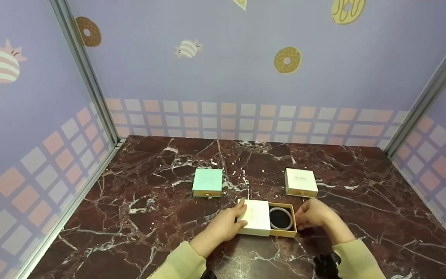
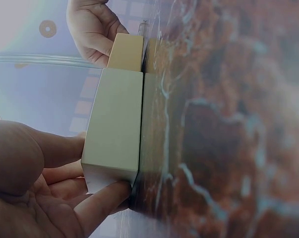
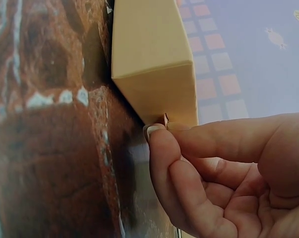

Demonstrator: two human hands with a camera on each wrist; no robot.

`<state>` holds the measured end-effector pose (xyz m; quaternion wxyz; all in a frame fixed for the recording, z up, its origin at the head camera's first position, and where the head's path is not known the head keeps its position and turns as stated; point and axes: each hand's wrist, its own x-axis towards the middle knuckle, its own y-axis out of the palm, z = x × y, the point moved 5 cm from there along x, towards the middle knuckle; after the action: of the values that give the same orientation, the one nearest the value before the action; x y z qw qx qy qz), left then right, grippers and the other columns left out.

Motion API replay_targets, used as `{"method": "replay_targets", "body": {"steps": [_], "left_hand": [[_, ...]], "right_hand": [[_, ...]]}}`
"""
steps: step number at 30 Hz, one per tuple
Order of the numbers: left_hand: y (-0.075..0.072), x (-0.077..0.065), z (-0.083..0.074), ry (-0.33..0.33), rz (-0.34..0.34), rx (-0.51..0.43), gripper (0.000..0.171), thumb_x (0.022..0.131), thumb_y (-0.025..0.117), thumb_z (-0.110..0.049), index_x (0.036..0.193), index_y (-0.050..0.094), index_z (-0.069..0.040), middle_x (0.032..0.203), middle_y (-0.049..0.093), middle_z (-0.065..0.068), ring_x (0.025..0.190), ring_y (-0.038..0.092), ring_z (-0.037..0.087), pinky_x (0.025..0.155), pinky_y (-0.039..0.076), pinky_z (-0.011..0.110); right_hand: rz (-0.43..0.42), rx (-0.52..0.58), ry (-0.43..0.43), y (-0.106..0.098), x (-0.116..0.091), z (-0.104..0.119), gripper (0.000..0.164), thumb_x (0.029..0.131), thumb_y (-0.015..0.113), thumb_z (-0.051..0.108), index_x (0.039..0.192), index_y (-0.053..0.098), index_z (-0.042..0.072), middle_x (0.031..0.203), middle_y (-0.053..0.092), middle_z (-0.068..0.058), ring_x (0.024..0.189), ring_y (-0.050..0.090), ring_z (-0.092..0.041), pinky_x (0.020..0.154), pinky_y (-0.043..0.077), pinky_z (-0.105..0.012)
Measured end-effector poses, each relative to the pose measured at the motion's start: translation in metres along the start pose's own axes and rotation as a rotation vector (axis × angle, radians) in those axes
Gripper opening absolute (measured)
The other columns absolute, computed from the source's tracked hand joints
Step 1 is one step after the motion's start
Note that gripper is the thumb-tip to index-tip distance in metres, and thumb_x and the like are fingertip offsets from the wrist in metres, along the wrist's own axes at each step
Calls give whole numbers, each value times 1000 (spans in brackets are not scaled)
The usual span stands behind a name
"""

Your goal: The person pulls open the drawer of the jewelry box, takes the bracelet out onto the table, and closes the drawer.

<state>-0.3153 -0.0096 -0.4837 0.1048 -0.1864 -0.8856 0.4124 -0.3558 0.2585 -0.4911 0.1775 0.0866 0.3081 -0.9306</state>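
A cream-coloured drawer-style jewellery box (image 1: 256, 217) lies on the marbled table, with its gold drawer (image 1: 283, 233) slid partly out to the right. Inside the drawer a pale round bangle (image 1: 282, 208) rests on a dark lining. My left hand (image 1: 226, 223) grips the closed left end of the cover, thumb and fingers on opposite sides, as the left wrist view also shows. At the drawer's outer face, my right hand (image 1: 316, 214) pinches a small pull tab (image 3: 166, 119) between thumb and forefinger.
Farther back stand two more small drawer boxes: a mint-green box (image 1: 207, 180) to the left and a cream box (image 1: 300, 180) to the right, just beyond my right hand. Patterned lilac walls (image 1: 223, 69) enclose the dark red marbled table (image 1: 161, 221) on its back and sides.
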Motion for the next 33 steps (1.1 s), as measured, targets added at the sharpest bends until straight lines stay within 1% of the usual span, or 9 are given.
{"method": "replay_targets", "body": {"steps": [8, 15, 20, 26, 29, 33], "left_hand": [[0, 1, -1, -3, -4, 5, 56, 99, 67, -17, 150, 49, 1, 163, 38, 18, 143, 48, 43, 120, 41, 53], [0, 1, -1, -3, 2, -11, 57, 99, 66, -16, 151, 48, 1, 164, 37, 18, 144, 47, 43, 120, 41, 53], [0, 1, -1, -3, 2, -23, 57, 100, 66, -15, 150, 48, 2, 164, 37, 17, 144, 46, 44, 120, 41, 54], [1, 2, 0, -12, 2, -28, 57, 100, 66, -16, 151, 47, 1, 164, 36, 17, 145, 45, 43, 121, 40, 54], [1, 2, 0, -12, 0, -22, 57, 100, 66, -16, 151, 47, 1, 164, 36, 17, 144, 46, 44, 121, 40, 54], [2, 3, 2, -16, -4, -19, 57, 99, 66, -16, 150, 48, 1, 164, 37, 16, 144, 46, 43, 121, 40, 54]], "right_hand": [[-7, -4, 15, -1, 0, -1, 10, 83, 66, -10, 86, 74, -14, 67, 73, -7, 57, 67, -9, 56, 58, -19], [-19, -31, 10, -1, 0, -1, 9, 82, 69, -8, 85, 75, -13, 65, 73, -7, 56, 66, -8, 54, 56, -18], [-17, -35, 12, -1, -1, 0, 9, 83, 70, -7, 86, 74, -14, 66, 73, -6, 57, 67, -9, 56, 58, -19], [-23, -45, 12, -2, -2, 1, 9, 83, 69, -7, 86, 75, -13, 67, 74, -8, 57, 68, -10, 56, 59, -20], [-49, -60, 6, -3, -2, 3, 9, 83, 69, -7, 85, 74, -14, 67, 74, -9, 57, 67, -10, 54, 57, -19], [-122, -44, -15, -7, -2, 7, 10, 86, 68, -6, 88, 73, -14, 68, 73, -9, 56, 65, -8, 54, 55, -19]]}}
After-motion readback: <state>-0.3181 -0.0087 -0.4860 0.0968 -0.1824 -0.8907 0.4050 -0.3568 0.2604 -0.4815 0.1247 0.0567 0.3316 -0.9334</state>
